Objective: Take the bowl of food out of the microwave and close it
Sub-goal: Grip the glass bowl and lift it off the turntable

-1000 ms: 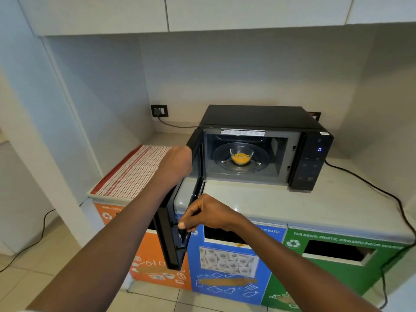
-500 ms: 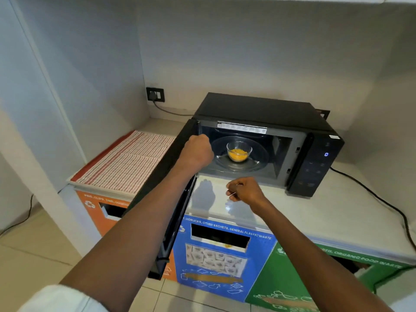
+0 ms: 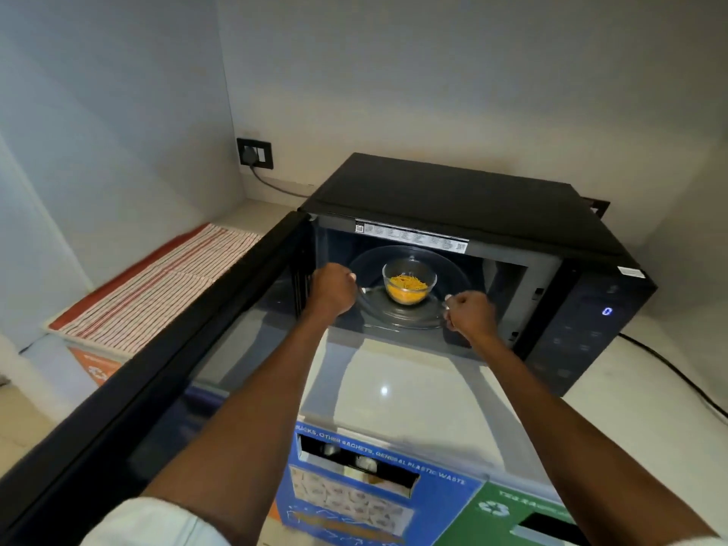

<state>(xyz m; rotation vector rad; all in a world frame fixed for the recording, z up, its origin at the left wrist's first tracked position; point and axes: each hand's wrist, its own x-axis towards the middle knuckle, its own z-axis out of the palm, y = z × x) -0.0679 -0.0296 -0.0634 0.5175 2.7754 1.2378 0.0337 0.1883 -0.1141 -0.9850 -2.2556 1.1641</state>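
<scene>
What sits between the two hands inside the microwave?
In the head view, the glass bowl of yellow food sits between the left hand and right hand, on the turntable.

both bare forearms reach forward, left hand (image 3: 334, 290) and right hand (image 3: 471, 314) loosely curled, each grip empty.

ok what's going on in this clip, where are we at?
A person is reaching into the open microwave with both hands. The left hand and right hand sit either side of the glass bowl of yellow food, fingers loosely curled, neither touching it yet. The bowl stands on the turntable. The door is swung wide open to the left. So the bowl isn't out and the door isn't closed.
</scene>
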